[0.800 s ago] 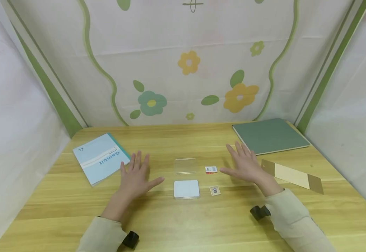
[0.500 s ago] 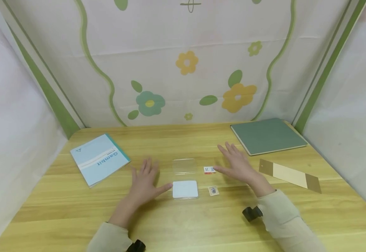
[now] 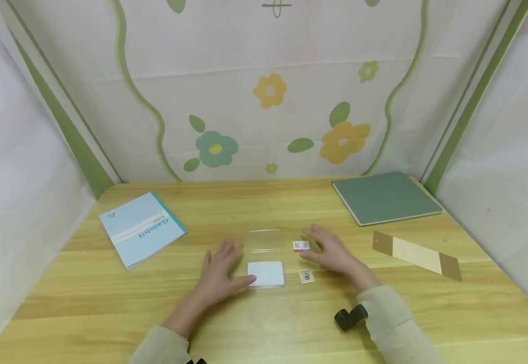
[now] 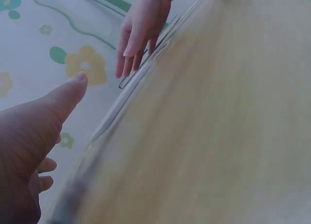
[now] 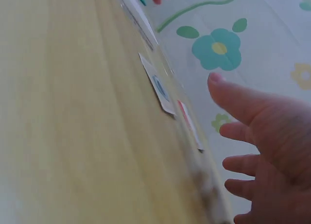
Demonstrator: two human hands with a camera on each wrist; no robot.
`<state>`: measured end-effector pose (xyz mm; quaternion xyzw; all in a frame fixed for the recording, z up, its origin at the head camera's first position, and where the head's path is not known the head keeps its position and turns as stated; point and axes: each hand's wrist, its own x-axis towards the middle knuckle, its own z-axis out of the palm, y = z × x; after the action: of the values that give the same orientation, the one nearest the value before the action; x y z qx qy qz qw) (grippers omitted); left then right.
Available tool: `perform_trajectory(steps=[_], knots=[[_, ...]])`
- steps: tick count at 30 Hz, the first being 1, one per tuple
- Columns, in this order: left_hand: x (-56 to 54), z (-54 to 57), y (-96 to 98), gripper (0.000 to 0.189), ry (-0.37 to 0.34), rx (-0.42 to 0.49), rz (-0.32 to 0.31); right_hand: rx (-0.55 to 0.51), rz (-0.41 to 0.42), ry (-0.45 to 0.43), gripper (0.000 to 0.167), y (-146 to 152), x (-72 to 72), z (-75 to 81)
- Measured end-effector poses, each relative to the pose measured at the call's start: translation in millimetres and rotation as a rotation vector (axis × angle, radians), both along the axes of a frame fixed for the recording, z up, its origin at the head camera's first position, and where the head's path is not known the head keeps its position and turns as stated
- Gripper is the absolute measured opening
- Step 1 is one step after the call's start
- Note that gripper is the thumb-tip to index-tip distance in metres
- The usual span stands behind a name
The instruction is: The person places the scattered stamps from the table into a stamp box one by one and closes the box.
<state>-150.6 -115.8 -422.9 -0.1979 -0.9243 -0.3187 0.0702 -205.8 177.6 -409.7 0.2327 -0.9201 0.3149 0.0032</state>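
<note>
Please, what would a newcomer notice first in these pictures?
Probably the flowered curtain behind the table. Next, the left grip beside the white rectangular piece, mid-table, and the right grip by the small red-marked card. A green book lies at the back right.

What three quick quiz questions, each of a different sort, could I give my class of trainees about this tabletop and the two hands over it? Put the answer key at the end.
1. Multiple choice: in the head view, which of these is the left hand nearest to?
A) the green book
B) the white rounded piece
C) the brown-ended strip

2. True or false: the right hand is holding nothing.

3. Fill in the blank: the light blue booklet has the word ____ printed on its cover in large letters.

Key:
1. B
2. True
3. Gambit
</note>
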Motion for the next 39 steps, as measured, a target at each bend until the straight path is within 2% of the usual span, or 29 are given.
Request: perform_trajectory(steps=[3,9,22,39], knots=[[1.2,-3.4,1.5,0.078,-0.007,0.025,-0.025,-0.037,-0.014,0.01,0.061,-1,-0.5,-11.0],[1.9,-9.0,5.7,0.074,0.013,-0.018,-0.041,-0.027,-0.068,0.072,0.053,-3,2.1,-22.5],[4.5,-10.3,4.4,0.062,0.039,-0.081,-0.048,-0.075,-0.12,0.097,0.031,-8,4.4,-20.3],[4.9,-9.6,4.8,0.061,0.051,-0.093,-0.045,-0.09,-0.134,0.119,0.022,-11,3.3,-19.7]])
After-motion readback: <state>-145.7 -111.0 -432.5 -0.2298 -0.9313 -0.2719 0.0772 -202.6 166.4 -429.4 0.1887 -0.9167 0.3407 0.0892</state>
